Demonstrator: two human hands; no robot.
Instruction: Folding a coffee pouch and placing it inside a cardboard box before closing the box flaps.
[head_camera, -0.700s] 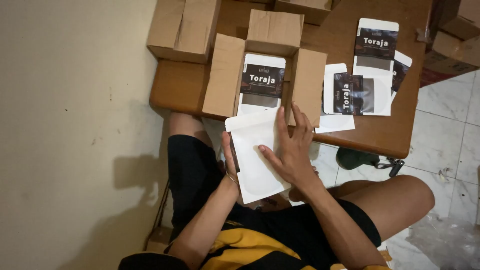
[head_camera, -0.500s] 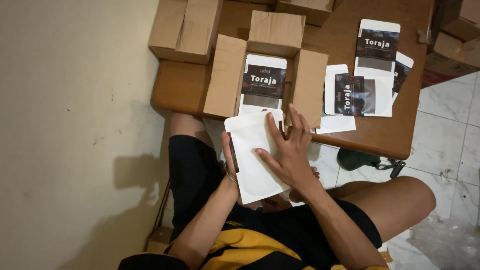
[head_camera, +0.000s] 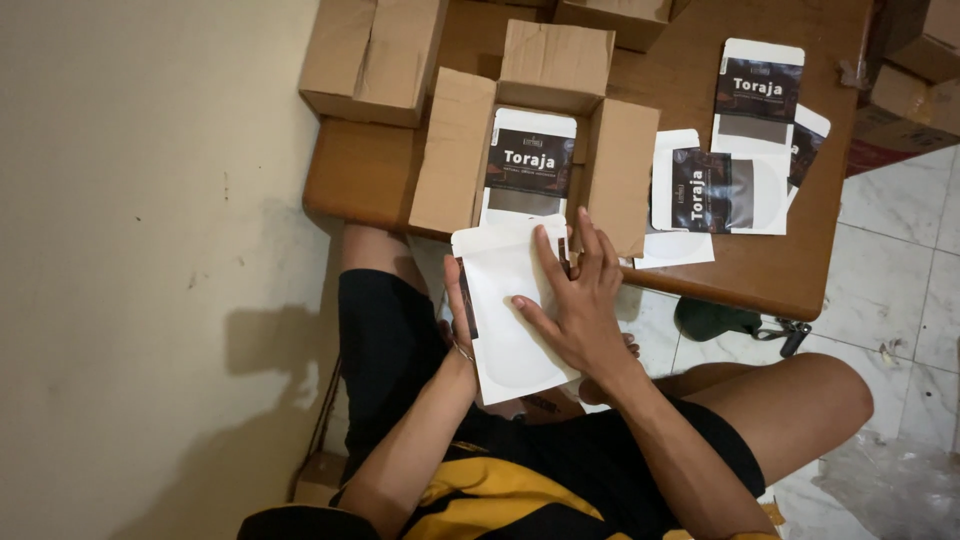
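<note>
**Both hands on the white pouch, just below the open box**

Head view: I look down at a lap and a low brown wooden surface (head_camera: 760, 280). The flat white paper pouch (head_camera: 505, 310) lies between the two hands, over the lap, at the near edge of the surface. Its long side runs up and down in the picture, a little tilted, with the top end pointing at the open brown cardboard box (head_camera: 540, 130). The top of the pouch almost touches the box's near edge. The box is right above the pouch, so it is close to both hands, and neither hand is clearly nearer.

The left hand (head_camera: 458, 310) is at the pouch's left edge. Its grip is closed on that edge, with the thumb lying on the front. The fingers are behind the pouch and I cannot see them.

The right hand (head_camera: 580, 300) lies flat on top of the pouch. Its grip is loose and spread out, fingers long and apart, pressing down and not pinching anything. The fingertips point up toward the box.

Inside the box stands a white pouch with a black label (head_camera: 530, 165). More white and black pouches (head_camera: 735, 160) lie on the surface to the right, well apart from the hands. A closed brown cardboard box (head_camera: 375, 60) sits at the far left.
</note>
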